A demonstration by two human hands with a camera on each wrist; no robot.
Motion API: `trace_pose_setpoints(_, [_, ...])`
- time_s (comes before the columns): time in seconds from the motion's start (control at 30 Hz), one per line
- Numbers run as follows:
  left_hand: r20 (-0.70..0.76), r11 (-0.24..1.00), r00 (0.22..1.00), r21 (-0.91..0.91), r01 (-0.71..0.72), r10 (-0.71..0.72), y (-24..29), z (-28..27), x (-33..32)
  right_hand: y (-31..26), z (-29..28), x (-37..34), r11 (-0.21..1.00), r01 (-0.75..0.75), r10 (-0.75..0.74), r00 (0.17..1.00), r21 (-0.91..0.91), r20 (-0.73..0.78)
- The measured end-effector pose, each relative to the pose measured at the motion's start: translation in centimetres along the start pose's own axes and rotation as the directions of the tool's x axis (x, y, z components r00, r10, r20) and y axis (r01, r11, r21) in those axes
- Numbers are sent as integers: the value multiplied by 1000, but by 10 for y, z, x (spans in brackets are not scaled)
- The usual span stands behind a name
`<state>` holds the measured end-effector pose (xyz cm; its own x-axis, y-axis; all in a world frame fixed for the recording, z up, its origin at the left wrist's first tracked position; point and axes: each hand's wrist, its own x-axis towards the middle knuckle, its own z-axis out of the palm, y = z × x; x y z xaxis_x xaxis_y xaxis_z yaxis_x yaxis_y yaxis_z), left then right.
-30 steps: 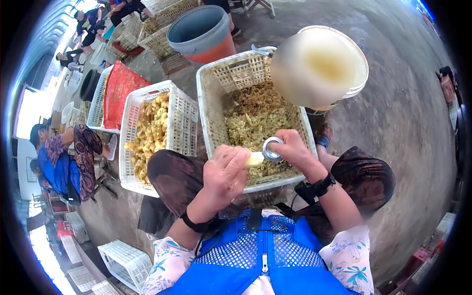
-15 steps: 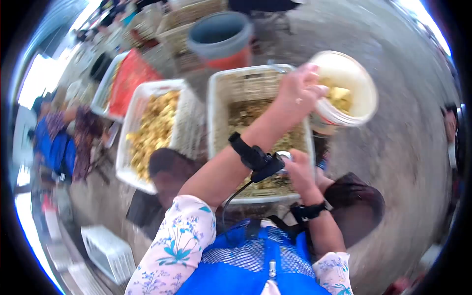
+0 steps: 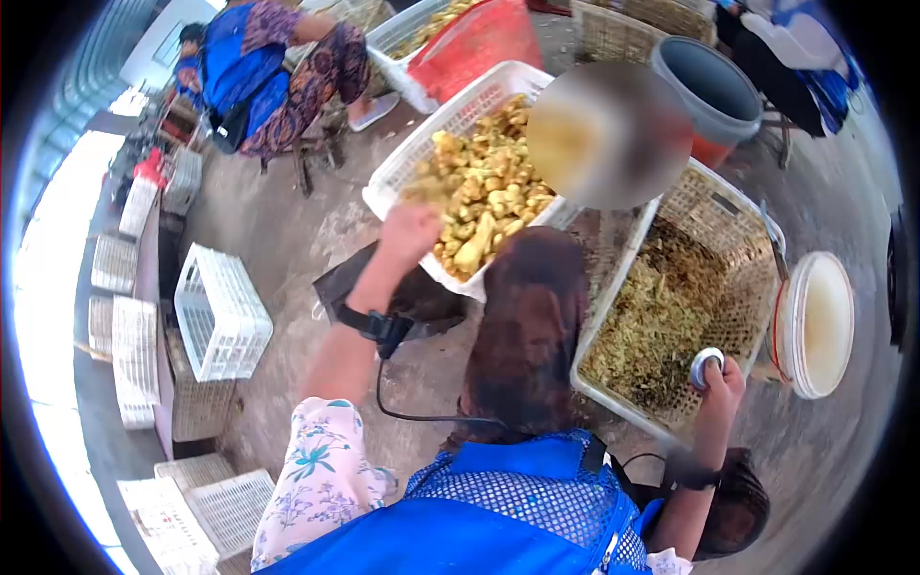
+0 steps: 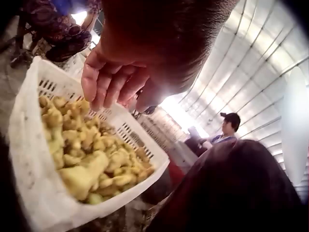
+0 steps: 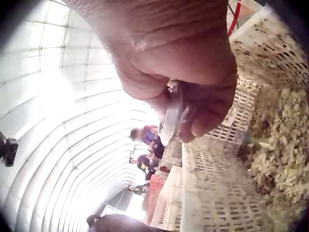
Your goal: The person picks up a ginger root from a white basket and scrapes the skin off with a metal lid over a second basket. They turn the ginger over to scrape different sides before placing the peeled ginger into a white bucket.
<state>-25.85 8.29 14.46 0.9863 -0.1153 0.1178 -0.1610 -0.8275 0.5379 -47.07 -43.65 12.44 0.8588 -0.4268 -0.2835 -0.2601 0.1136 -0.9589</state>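
My left hand (image 3: 410, 232) is at the near left edge of a white plastic crate (image 3: 395, 188) heaped with knobbly yellow ginger (image 3: 479, 182). In the left wrist view its fingers (image 4: 108, 79) hang loosely bent over the crate, with nothing seen in them. My right hand (image 3: 721, 388) grips a round silvery metal ring (image 3: 698, 366) between thumb and fingers. That hand is above the near right corner of a second crate (image 3: 704, 201), which holds pale and brown peelings (image 3: 647, 326). The right wrist view shows the ring edge-on, partly hidden by the fingers.
Beside the peelings crate is a white bucket (image 3: 800, 326). A grey and orange bucket (image 3: 709, 91) stands beyond the crates, near a red sack (image 3: 479, 48). White crates (image 3: 225, 316) lie to the left. A seated person (image 3: 259, 67) is at the upper left; my knee (image 3: 532, 316) rises between the crates.
My left hand first held a peeled piece beside the ring, then reached to the white bucket, and is now over the ginger crate. The view has turned left. My right hand keeps the ring.
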Motion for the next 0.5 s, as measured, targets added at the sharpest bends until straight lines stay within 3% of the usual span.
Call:
trace_pose_setpoints(0.17, [-11, 991, 992, 53, -121, 122, -21, 78, -25, -8, 14, -3, 997, 5, -4, 1000, -77, 4])
trace_pose_setpoints(0.33, [140, 980, 989, 200, 23, -51, -11, 115, -8, -9, 21, -6, 988, 26, -18, 998, -155, 52])
trace_pose_setpoints(0.43, [249, 965, 962, 257, 41, -107, -32, 132, 2, -6, 28, -11, 983, 45, -38, 998, -178, 42])
trace_pose_setpoints(0.47, [249, 973, 966, 232, 16, -76, -37, 134, 3, -6, 29, -12, 985, 42, -36, 999, -165, 39])
trace_pose_setpoints(0.5, [299, 990, 943, 55, 132, -143, -42, 126, 5, -3, 26, -12, 986, 54, -48, 998, -158, 45])
